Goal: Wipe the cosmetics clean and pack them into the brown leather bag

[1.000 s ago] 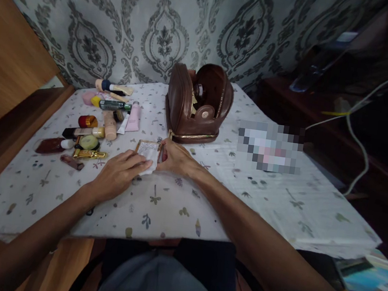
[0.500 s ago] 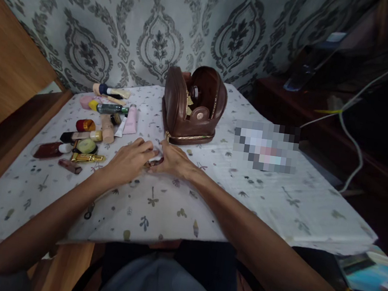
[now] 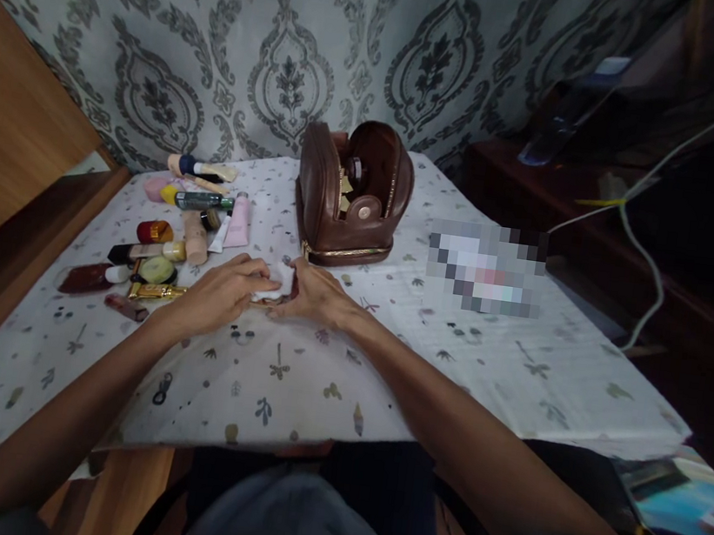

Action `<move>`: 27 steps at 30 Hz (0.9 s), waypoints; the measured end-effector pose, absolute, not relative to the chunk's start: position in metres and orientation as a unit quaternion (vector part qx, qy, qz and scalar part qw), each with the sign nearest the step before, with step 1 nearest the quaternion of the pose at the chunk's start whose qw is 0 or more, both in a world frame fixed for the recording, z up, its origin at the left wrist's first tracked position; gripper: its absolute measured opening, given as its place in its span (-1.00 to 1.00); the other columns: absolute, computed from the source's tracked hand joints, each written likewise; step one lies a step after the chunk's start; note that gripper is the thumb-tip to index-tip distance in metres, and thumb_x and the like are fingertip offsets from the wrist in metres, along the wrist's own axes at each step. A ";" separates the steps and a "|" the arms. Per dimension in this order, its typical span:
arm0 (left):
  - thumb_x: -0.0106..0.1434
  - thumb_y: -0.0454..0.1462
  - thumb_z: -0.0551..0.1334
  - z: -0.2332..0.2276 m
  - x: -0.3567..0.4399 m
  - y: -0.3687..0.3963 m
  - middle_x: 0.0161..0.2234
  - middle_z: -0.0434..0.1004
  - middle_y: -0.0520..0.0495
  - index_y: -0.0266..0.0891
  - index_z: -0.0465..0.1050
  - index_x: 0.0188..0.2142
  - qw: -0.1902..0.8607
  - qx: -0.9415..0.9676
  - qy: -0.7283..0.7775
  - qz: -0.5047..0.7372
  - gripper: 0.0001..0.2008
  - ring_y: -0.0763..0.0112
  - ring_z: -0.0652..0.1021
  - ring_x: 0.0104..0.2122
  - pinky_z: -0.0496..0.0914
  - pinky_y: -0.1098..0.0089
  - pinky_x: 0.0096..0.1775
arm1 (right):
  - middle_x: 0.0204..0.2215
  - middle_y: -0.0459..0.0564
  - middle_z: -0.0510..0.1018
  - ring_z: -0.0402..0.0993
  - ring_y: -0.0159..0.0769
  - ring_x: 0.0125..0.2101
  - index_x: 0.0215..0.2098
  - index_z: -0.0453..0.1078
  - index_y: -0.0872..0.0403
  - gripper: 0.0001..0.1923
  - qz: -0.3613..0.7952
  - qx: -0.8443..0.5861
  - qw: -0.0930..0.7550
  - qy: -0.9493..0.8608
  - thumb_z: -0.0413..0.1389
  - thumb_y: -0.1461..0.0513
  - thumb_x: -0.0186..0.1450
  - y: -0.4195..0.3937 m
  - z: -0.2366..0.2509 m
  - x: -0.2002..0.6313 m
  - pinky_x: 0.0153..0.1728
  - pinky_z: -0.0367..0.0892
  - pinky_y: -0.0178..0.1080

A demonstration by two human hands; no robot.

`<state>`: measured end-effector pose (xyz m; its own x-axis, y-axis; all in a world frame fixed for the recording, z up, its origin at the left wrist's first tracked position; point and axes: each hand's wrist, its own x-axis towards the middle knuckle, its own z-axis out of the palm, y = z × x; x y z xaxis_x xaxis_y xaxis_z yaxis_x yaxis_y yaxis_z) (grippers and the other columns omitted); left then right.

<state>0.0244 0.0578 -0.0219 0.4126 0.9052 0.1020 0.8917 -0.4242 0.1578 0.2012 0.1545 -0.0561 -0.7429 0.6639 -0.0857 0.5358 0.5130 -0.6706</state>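
Note:
In front of the brown make-up bag (image 3: 342, 230), both hands meet over a small round item (image 3: 293, 287) with a dark reddish edge, perhaps a compact. My right hand (image 3: 319, 296) curls its thumb and fingers around that item. A soft white piece (image 3: 277, 280), like a puff or wipe, lies in its middle. My left hand (image 3: 217, 291) presses its fingertips onto the white piece from the left side; whether they pinch it is hard to see. The bag stands upright with its top unzipped, and a few small things show inside.
Left of the hands lie several cosmetics: a gold tube (image 3: 157, 291), a green round jar (image 3: 158, 269), a pink tube (image 3: 240, 219), a dark red bottle (image 3: 89, 277) and brushes (image 3: 215, 171). A blurred-out flat object (image 3: 485, 269) lies right. A cable (image 3: 659, 272) hangs beyond the table.
The white piece between my hands shows more fully now. My left hand has drawn slightly left and its fingers have straightened somewhat. My right hand keeps its hold.

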 end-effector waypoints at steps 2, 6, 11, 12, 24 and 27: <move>0.27 -0.52 -0.01 -0.023 0.021 0.048 -0.06 0.46 -0.12 -0.14 0.47 0.07 0.048 0.841 0.532 0.089 -0.50 0.24 0.42 -0.06 0.39 0.25 -0.06 | -0.36 -0.06 0.44 0.42 -0.17 -0.32 0.02 0.26 0.11 -0.20 0.360 -0.342 0.095 -0.863 0.40 -0.02 -0.08 0.154 -0.057 0.201 -0.37 0.22 -0.23; 0.28 -0.51 -0.01 -0.027 0.009 0.035 -0.04 0.45 -0.11 -0.11 0.46 0.10 0.056 0.833 0.538 0.115 -0.48 0.25 0.42 -0.02 0.37 0.25 0.00 | -0.36 -0.05 0.46 0.42 -0.18 -0.32 0.02 0.27 0.12 -0.22 0.361 -0.341 0.101 -0.862 0.41 0.00 -0.06 0.154 -0.057 0.202 -0.37 0.20 -0.25; 0.23 -0.51 0.01 -0.033 -0.002 0.043 -0.08 0.44 -0.12 -0.16 0.48 0.10 0.064 0.800 0.574 0.160 -0.47 0.27 0.46 -0.05 0.38 0.25 0.00 | -0.38 -0.07 0.47 0.43 -0.22 -0.35 0.00 0.28 0.12 -0.27 0.356 -0.340 0.088 -0.866 0.40 0.02 -0.04 0.153 -0.057 0.202 -0.41 0.17 -0.27; 0.21 -0.51 0.01 -0.035 -0.004 0.047 -0.10 0.44 -0.11 -0.17 0.49 0.09 0.067 0.793 0.581 0.169 -0.47 0.29 0.47 -0.08 0.38 0.27 -0.01 | -0.38 -0.07 0.48 0.43 -0.23 -0.37 -0.02 0.29 0.12 -0.29 0.354 -0.339 0.087 -0.867 0.40 0.02 -0.03 0.153 -0.057 0.202 -0.42 0.16 -0.27; 0.16 -0.45 0.02 -0.057 -0.025 0.082 -0.23 0.55 -0.11 -0.27 0.56 -0.08 0.089 0.741 0.624 0.232 -0.57 0.27 0.52 -0.17 0.40 0.29 -0.07 | -0.37 -0.07 0.47 0.36 -0.30 -0.43 -0.14 0.33 0.07 -0.45 0.339 -0.337 0.105 -0.872 0.37 0.04 0.00 0.152 -0.059 0.200 -0.47 0.11 -0.27; 0.15 -0.45 0.01 -0.057 -0.025 0.080 -0.23 0.54 -0.12 -0.27 0.57 -0.10 0.088 0.743 0.621 0.235 -0.56 0.27 0.52 -0.17 0.40 0.30 -0.07 | -0.38 -0.07 0.47 0.34 -0.31 -0.45 -0.16 0.34 0.07 -0.45 0.341 -0.339 0.114 -0.869 0.37 0.03 -0.01 0.152 -0.061 0.200 -0.48 0.11 -0.27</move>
